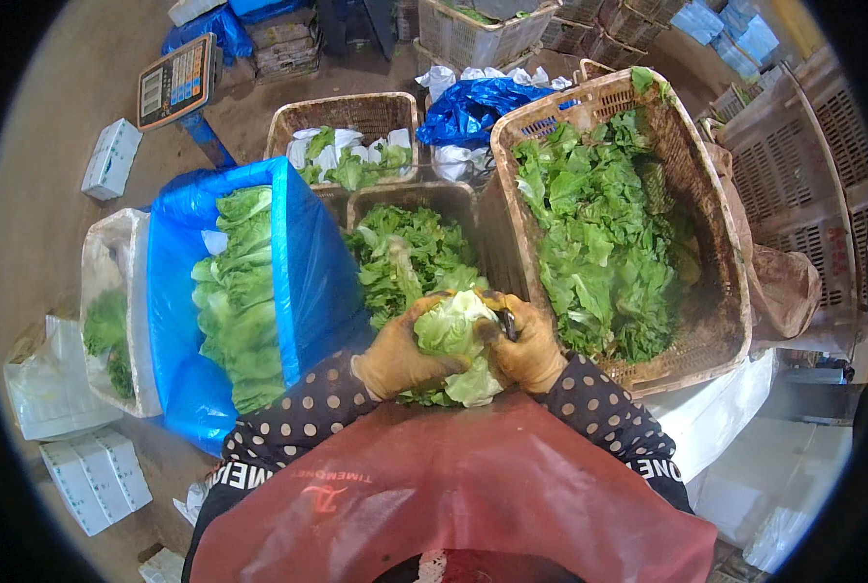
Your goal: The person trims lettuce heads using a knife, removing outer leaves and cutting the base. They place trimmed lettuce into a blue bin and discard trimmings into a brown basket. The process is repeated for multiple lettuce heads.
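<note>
Close in front of the red apron (448, 481), a pale green head of lettuce (452, 328) is held between my two gloved hands. My left hand (405, 353) cups its left side, with the thumb across it. My right hand (525, 342) touches its right side and also grips a small dark tool (509, 324), whose blade, if any, is hidden. Beneath and beyond the hands, loose lettuce leaves (405, 255) fill a plastic crate (412, 191). At the left, lettuce heads (237, 291) lie in a row inside a blue plastic liner (317, 255).
A large brown crate (725, 218) at the right holds leafy greens (594, 240). Farther ahead stands a crate (343, 102) with white-wrapped greens, beside a blue plastic sheet (470, 109). A digital scale (177, 81) rises at upper left. White foam boxes (95, 481) lie at lower left.
</note>
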A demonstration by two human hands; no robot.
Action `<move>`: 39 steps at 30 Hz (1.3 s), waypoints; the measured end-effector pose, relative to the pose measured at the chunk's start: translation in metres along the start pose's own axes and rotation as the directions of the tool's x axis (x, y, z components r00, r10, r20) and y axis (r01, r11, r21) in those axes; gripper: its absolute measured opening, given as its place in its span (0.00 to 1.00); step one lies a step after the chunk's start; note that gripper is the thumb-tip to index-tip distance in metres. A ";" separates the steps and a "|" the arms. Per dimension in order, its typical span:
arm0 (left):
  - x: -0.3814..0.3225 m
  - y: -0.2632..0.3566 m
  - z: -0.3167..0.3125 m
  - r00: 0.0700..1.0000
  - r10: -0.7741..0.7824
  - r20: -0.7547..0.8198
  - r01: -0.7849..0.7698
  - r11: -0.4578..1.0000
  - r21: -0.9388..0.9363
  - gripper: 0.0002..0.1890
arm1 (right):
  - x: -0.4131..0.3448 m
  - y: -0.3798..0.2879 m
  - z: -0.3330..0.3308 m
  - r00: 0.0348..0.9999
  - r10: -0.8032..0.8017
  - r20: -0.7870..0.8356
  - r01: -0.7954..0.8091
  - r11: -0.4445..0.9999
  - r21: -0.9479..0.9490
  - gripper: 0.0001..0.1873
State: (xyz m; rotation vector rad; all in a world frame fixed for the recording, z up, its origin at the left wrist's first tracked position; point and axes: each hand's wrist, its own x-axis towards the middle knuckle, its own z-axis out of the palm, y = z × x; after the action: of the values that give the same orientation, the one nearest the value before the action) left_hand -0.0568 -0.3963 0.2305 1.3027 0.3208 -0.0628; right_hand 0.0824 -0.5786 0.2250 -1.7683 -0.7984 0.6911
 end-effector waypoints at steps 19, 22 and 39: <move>-0.022 -0.035 -0.025 0.985 -0.174 0.004 0.173 0.982 0.070 0.40 | 0.016 0.031 -0.010 0.973 0.131 0.192 0.126 0.395 -0.910 0.07; -0.026 -0.046 -0.034 0.992 -0.126 0.007 0.126 0.992 -0.002 0.35 | 0.020 0.027 -0.020 0.982 0.181 -0.052 -0.122 0.407 -0.905 0.07; 0.036 -0.036 -0.125 0.786 0.419 -0.455 -0.002 0.737 0.676 0.41 | 0.036 0.023 -0.032 1.000 -0.009 0.000 0.009 0.989 -0.150 0.33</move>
State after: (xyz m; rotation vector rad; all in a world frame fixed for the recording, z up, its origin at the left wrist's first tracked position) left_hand -0.0550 -0.2824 0.1589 2.0507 0.7129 0.4985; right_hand 0.1335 -0.5737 0.2102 -1.8989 -0.8764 0.6378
